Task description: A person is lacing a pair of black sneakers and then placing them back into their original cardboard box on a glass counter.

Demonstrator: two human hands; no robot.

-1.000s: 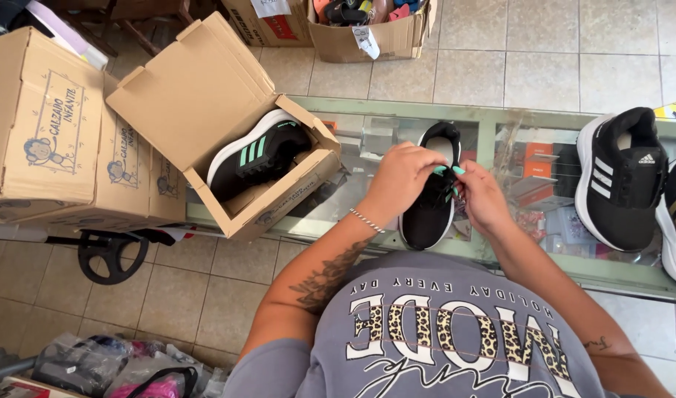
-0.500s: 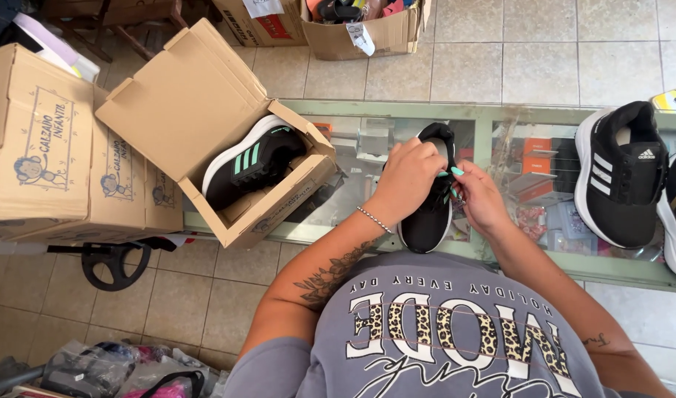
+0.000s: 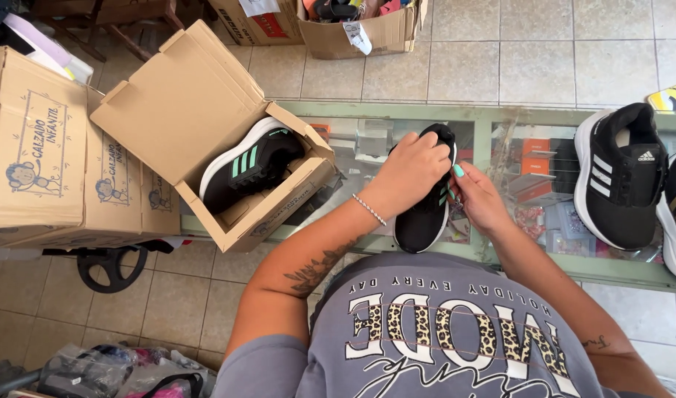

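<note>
A small black sneaker (image 3: 420,221) with a white sole lies on the glass counter (image 3: 492,118), toe toward me. My left hand (image 3: 410,171) covers its upper half and grips it. My right hand (image 3: 479,197) presses against the shoe's right side, fingers at the laces. To the left an open cardboard shoebox (image 3: 205,125) holds the matching black sneaker with green stripes (image 3: 251,163), lying on its side.
Closed cardboard boxes (image 3: 50,155) are stacked at the left. A black sneaker with white stripes (image 3: 618,177) and part of another sit on the counter at the right. More boxes stand on the tiled floor beyond the counter. Bags lie at the bottom left.
Both hands stay on the black sneaker, with only small finger movements at the laces. The view has shifted slightly.
</note>
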